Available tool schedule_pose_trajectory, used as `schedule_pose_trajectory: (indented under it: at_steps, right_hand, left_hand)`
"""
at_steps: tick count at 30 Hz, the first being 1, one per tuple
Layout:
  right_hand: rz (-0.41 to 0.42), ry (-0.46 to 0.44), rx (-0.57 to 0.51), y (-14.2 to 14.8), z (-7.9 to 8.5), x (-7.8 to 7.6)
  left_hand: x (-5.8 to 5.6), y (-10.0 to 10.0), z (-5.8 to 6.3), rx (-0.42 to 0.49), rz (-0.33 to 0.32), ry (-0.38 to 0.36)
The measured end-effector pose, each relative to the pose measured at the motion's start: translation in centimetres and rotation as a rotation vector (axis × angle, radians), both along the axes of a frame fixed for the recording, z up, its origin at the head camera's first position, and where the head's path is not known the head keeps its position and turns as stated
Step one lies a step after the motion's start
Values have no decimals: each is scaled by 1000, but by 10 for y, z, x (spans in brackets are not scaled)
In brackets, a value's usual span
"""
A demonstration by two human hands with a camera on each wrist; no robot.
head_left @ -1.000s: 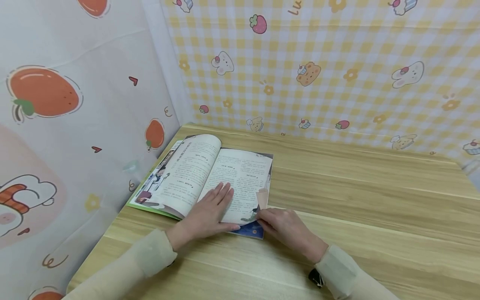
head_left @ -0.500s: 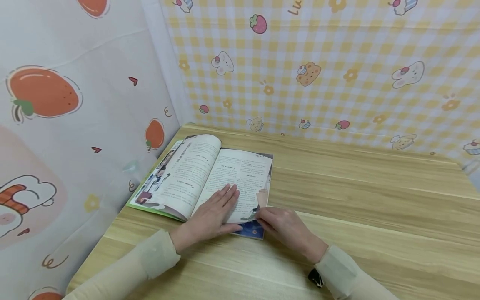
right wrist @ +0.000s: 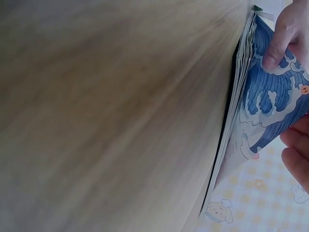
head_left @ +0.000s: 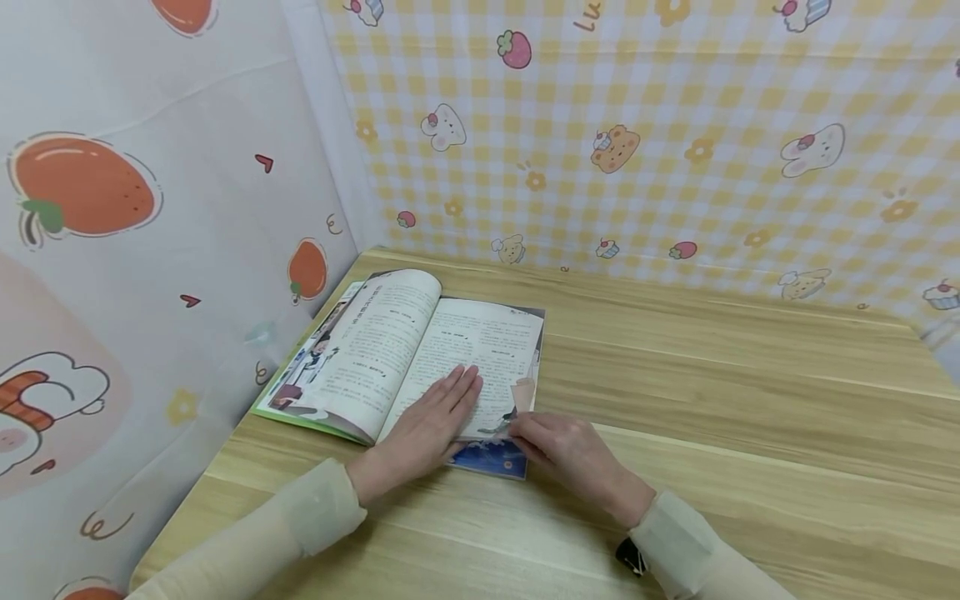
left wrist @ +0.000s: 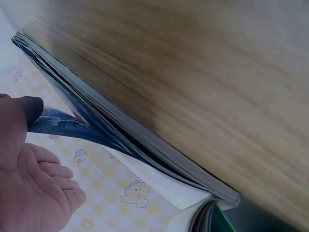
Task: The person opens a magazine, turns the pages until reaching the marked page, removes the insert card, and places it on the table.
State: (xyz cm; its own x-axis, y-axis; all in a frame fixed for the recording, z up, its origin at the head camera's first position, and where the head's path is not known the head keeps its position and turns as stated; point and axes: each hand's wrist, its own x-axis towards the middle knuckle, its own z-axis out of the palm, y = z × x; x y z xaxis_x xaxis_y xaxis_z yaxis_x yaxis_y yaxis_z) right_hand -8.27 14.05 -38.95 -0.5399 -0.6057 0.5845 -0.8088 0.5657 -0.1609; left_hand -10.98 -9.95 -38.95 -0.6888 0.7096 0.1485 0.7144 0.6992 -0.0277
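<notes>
An open magazine (head_left: 390, 333) lies on the table, its left pages bulging upward. My left hand (head_left: 431, 425) rests on the right-hand page (head_left: 465, 325) with straight fingers. In the right wrist view that hand's thumb (right wrist: 273, 60) lies against the page's blue wave-patterned side, so the page sits between thumb and fingers. My right hand (head_left: 573, 450) pinches the page's lower right corner, lifting it slightly. In the left wrist view the right hand (left wrist: 41, 179) grips the page with its other fingers curled. Blue print (head_left: 491, 457) shows below the lifted edge.
A wooden table (head_left: 712, 400) extends to the right and in front of the magazine. Behind stands a yellow checked cloth (head_left: 660, 167), and a white cloth with fruit prints (head_left: 225, 100) hangs at the left. A black item (head_left: 630, 557) shows under the right sleeve.
My left hand has slid slightly right over the page, and its thumb has gone under the page's lower edge. More blue shows there. The right hand stays at the corner.
</notes>
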Motion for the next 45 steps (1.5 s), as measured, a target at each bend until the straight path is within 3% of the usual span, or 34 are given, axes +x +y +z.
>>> schedule_pose_trajectory:
  at_steps: [20,24,30,34,39,42,45]
  right_hand:
    - [-74,42,-48,3,-1,-3]
    - [-66,-63,1,3,-1,-1]
    - [-78,-337,194,3,0,3]
    - [-75,-427,303,3,0,4]
    - [-61,-413,375,4,-1,4]
    - [-61,-404,392,4,-2,5]
    - [-66,-414,407,4,-2,5]
  left_hand:
    - [-15,-5,-10,149,-3,289]
    - [-19,-6,-10,168,-9,318]
    - [-20,-5,-9,188,-5,288]
    - [-20,-4,-7,135,25,301]
    - [-20,-3,-6,-80,41,353]
    - [-19,-3,-3,-216,16,315]
    - [-18,-3,-2,-274,-6,240]
